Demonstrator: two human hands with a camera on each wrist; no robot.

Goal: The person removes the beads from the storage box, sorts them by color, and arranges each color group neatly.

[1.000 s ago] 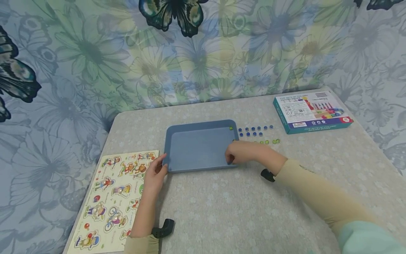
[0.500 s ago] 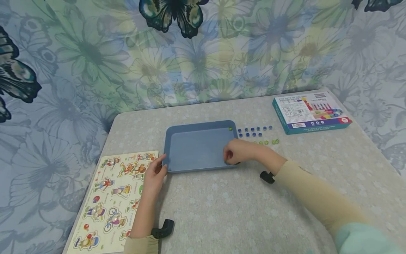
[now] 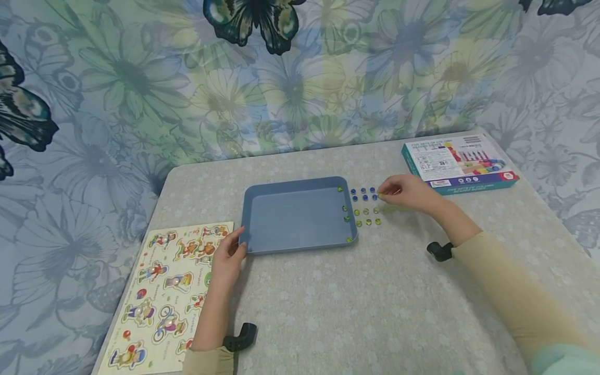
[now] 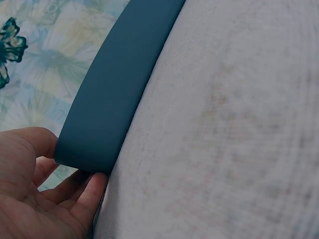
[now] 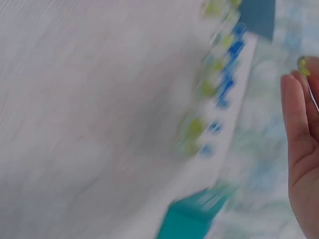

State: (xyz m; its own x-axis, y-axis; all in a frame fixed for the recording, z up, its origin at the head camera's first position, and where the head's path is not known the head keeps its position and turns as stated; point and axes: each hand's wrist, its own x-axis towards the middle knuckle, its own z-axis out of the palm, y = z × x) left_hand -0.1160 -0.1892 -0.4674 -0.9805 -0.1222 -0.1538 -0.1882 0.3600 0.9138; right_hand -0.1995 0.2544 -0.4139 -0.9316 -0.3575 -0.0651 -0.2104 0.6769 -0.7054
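Observation:
My left hand (image 3: pixel 228 259) grips the left near corner of a blue rectangular tray (image 3: pixel 290 250); in the left wrist view its thumb and fingers (image 4: pixel 92 196) are bent around the tray's wall (image 4: pixel 112 94). Above the table, right of the tray, my right hand (image 3: pixel 412 193) pinches a yellow-green glass marble (image 5: pixel 303 66) between its fingertips. Beside the tray lie rows of blue marbles (image 3: pixel 365 198) and yellow-green marbles (image 3: pixel 366 211). Several yellow-green marbles (image 3: pixel 346 219) sit inside the tray along its right wall. My right hand hides part of the rows.
At the far right of the table lies a flat teal-edged box (image 3: pixel 461 161) with printed pictures. A cream puzzle board (image 3: pixel 159 297) with cartoon figures lies at the left, partly beneath my left forearm. A flowered cloth (image 3: pixel 300 104) hangs behind the table.
My right hand has moved from the tray's near right corner rightward and away from me, over the marble rows. A yellow-green marble now shows in that corner. My left hand stays put.

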